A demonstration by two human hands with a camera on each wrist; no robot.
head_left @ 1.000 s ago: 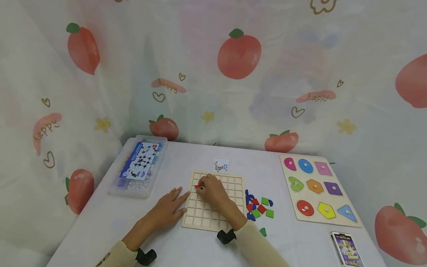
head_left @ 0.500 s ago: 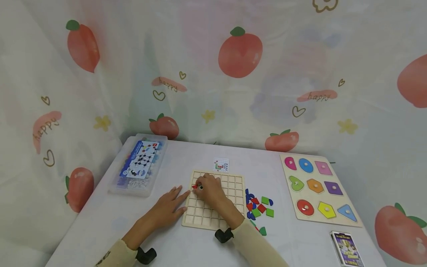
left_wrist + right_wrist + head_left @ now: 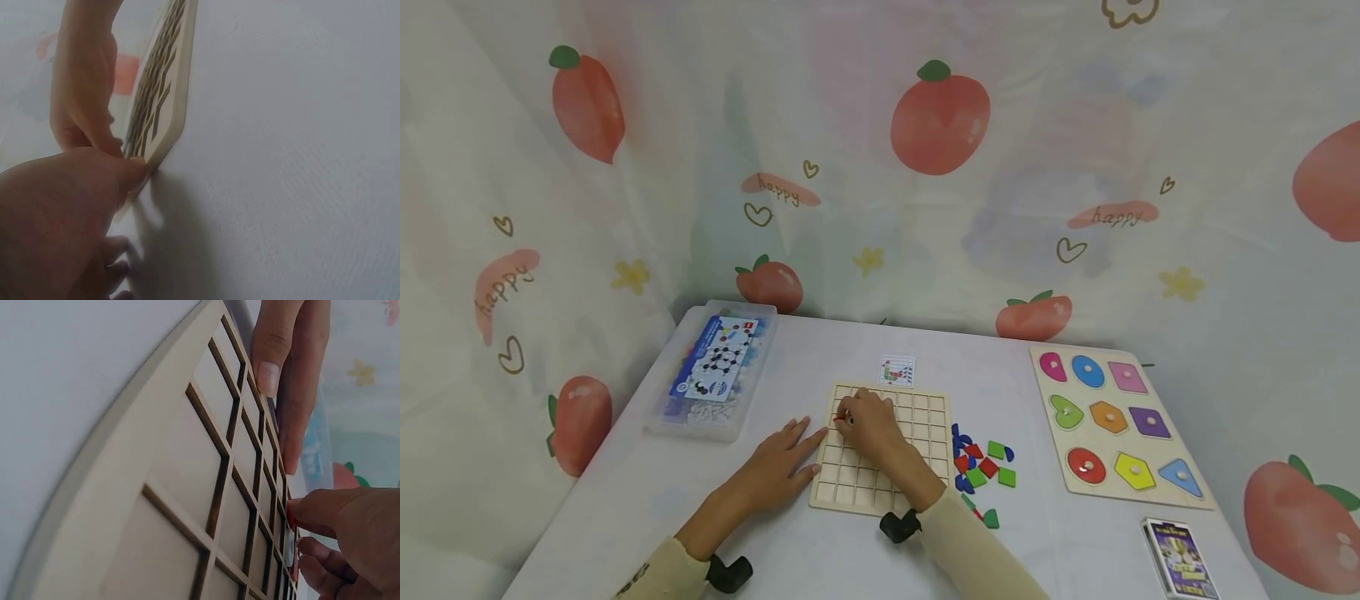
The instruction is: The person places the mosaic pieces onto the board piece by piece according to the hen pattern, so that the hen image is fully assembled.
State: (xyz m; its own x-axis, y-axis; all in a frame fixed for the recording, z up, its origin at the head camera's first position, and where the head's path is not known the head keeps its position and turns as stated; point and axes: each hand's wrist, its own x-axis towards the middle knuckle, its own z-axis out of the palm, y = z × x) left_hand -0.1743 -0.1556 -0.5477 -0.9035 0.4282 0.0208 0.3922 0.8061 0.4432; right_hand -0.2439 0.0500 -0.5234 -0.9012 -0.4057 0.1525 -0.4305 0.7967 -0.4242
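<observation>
The white table point(image 3: 808, 554) carries my wooden grid board point(image 3: 853, 493). My left hand point(image 3: 775, 471), fingers apart, touches the board's left edge; my right hand point(image 3: 872, 429) pinches a small red piece point(image 3: 290, 514) over its upper-left cells. Right of the board lie loose pieces point(image 3: 988, 470), then a 9-shape puzzle point(image 3: 1111, 444); left, a plastic box point(image 3: 711, 429); behind, a fruit-printed backdrop point(image 3: 850, 100).

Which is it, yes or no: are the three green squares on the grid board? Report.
No: in the head view, the three green squares lie on the white table, right of the grid board.
</observation>
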